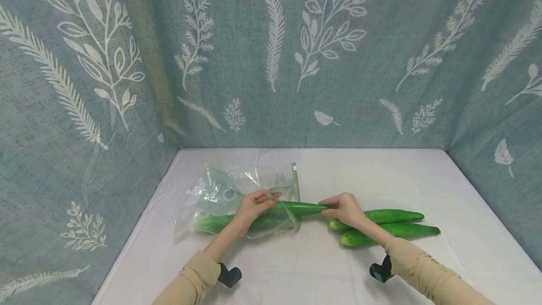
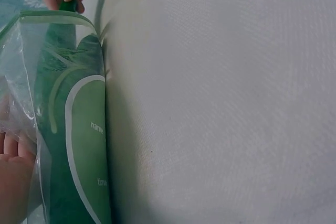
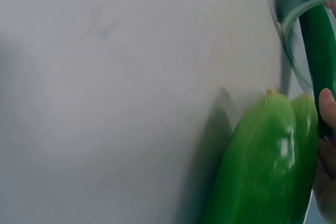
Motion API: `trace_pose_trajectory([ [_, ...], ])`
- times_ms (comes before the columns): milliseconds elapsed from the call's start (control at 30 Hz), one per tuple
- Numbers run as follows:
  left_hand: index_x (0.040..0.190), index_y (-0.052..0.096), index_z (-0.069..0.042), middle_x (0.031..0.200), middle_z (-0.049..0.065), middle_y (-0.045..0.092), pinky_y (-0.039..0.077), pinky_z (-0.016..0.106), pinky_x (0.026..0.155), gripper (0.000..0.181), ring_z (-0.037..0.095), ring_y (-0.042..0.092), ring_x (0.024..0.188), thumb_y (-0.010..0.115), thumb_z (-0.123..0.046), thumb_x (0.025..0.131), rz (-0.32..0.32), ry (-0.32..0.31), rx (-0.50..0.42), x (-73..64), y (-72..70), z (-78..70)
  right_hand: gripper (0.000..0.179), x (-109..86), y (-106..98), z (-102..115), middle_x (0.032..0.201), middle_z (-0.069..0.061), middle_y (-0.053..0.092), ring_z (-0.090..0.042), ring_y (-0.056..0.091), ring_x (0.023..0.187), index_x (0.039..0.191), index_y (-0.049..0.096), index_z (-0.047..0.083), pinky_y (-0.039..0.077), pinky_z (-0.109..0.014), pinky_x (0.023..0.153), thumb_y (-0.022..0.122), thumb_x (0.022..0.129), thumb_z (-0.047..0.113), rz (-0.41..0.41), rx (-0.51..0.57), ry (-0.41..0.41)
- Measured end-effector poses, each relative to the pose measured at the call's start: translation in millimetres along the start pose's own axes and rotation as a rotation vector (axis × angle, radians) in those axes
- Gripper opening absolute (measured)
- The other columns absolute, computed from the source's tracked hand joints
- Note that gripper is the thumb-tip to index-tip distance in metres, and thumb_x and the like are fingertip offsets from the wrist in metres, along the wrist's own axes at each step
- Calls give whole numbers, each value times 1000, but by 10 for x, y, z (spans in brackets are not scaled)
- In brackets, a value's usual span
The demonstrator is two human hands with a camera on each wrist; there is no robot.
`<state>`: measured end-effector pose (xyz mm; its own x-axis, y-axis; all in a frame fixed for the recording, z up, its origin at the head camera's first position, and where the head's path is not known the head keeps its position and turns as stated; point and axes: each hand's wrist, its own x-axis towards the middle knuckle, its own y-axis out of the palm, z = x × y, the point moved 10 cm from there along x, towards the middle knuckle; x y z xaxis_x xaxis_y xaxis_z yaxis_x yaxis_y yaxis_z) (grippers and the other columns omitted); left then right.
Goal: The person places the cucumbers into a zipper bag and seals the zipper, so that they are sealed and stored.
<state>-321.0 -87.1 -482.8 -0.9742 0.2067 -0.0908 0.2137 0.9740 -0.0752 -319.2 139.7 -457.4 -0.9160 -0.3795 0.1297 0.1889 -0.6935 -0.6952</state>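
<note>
A clear plastic zip bag (image 1: 254, 175) with a green-edged mouth lies on its side, its opening facing right. My left hand (image 1: 250, 208) grips the bag near its mouth; in the left wrist view its curled fingers (image 2: 16, 148) show beside the clear film. My right hand (image 1: 345, 208) pinches the dark narrow end of a cucumber (image 1: 306, 208), whose other part is inside the bag. Another cucumber (image 1: 207, 224) lies inside along the near side, seen through the film. A green printed label with "name" and "time" (image 2: 89, 140) covers part of it in the left wrist view.
Two more cucumbers (image 1: 394, 215) (image 3: 257, 166) lie side by side on the white table (image 1: 296, 272), under and right of the right forearm. Dark wrist-worn devices (image 1: 230, 276) show at both cuffs. A blue-grey leaf-patterned curtain (image 1: 254, 60) surrounds the table's back and sides.
</note>
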Motion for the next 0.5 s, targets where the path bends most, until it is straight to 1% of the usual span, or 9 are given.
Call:
trace_pose_trajectory([
  [167, 121, 61, -1, 122, 11, 65, 48, 29, 96, 36, 1, 65, 94, 67, -11, 87, 4, 3, -11, 2, 3, -9, 23, 61, 90, 32, 95, -16, 74, -20, 71, 82, 100, 73, 1, 55, -21, 67, 75, 78, 9, -5, 27, -5],
  [300, 120, 61, 0, 120, 10, 66, 49, 28, 94, 35, 1, 65, 94, 67, -12, 87, -2, 5, -13, 10, -7, 1, 23, 106, 152, 62, 94, -15, 74, -19, 71, 81, 99, 74, 2, 55, -22, 67, 75, 78, 10, -12, 33, -6],
  [500, 122, 60, -1, 121, 9, 65, 48, 29, 97, 38, 1, 65, 96, 68, -14, 87, 8, 12, -2, 21, -6, 7, 23, 154, 266, 95, 96, -16, 73, -20, 70, 84, 99, 74, 2, 53, -19, 67, 75, 77, 8, -6, 64, 20],
])
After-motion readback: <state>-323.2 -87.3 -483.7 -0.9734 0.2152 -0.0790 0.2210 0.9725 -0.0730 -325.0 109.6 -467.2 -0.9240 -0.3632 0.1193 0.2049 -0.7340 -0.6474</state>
